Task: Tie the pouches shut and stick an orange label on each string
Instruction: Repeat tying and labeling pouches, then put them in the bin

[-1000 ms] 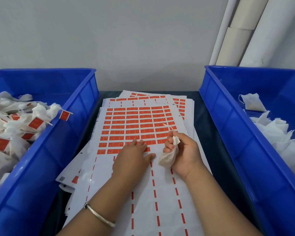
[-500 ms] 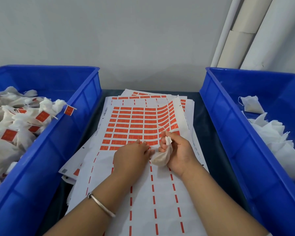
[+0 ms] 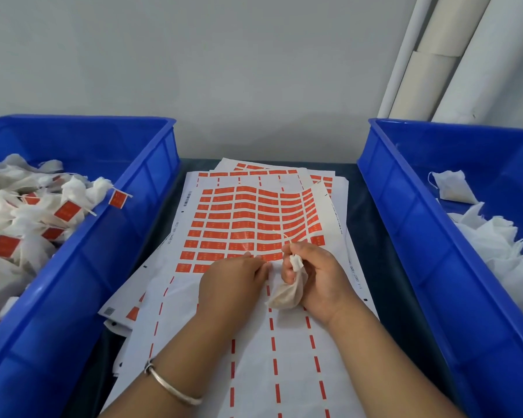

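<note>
Upright in right hand (image 3: pixel 320 279) — pouch (image 3: pixel 287 292), string (image 3: pixel 286 238) end up.

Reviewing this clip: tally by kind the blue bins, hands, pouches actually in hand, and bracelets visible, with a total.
Blue bins: 2, left bin and right bin
Hands: 2, left hand and right hand
Pouches in hand: 1, pouch held by the right hand
Bracelets: 1, bracelet
Total: 6

The label sheet (image 3: pixel 355 271) margin bears tiny print, partly "0807".
</note>
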Tool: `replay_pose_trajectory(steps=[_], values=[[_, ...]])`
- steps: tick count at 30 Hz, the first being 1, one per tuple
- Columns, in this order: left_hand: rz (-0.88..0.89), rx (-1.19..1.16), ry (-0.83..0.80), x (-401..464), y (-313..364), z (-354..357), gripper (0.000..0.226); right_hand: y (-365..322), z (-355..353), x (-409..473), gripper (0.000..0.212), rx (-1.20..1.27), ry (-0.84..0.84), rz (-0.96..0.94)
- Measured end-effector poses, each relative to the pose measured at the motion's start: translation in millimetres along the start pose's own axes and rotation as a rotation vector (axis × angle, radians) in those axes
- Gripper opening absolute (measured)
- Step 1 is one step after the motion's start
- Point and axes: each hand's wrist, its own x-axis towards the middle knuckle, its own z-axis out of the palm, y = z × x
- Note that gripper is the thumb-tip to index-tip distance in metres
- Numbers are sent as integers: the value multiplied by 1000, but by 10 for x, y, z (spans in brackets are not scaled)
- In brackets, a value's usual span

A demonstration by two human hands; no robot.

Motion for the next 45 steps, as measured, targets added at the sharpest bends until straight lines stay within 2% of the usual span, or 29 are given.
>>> replay_pose_trajectory(steps=[4, 9, 12, 16, 21, 26, 29, 33, 35, 38, 40, 45], values=[[32, 104, -36, 35, 58, -29, 23, -4, 23, -11, 25, -20, 10, -13], [-32, 56, 6, 38, 83, -34, 22, 11, 57, -23, 27, -73, 33, -71], [-105, -59, 45, 34, 37, -30, 24, -10, 66, -43, 9, -116, 44, -111], [-191, -183, 61, 56, 36, -33, 17, -80, 69, -71, 32, -208, 54, -167], [-386, -412, 130, 113, -11, -49, 12, -143, 68, -101, 35, -379, 82, -246], [-488, -584, 246, 129, 4, -175, 16, -120, 178, -202, 37, -623, -112, -264], [-506, -817, 295, 113, 32, -328, 18, -67, 266, -247, 23, -650, -208, -281], [-479, -1172, 123, 15, 86, -508, 18, -46, 328, -269, 13, -670, -155, -332], [-447, -1216, 38, -43, 136, -543, 19, -45, 316, -252, 6, -699, -81, -368], [-426, -1287, -91, -87, 184, -586, 18, -34, 249, -210, 16, -702, 22, -445], [-422, -1319, -161, -92, 185, -606, 19, -46, 235, -197, 8, -674, 76, -472], [-495, -1367, -204, -86, 199, -609, 19, -38, 212, -174, 8, -644, 134, -453]])
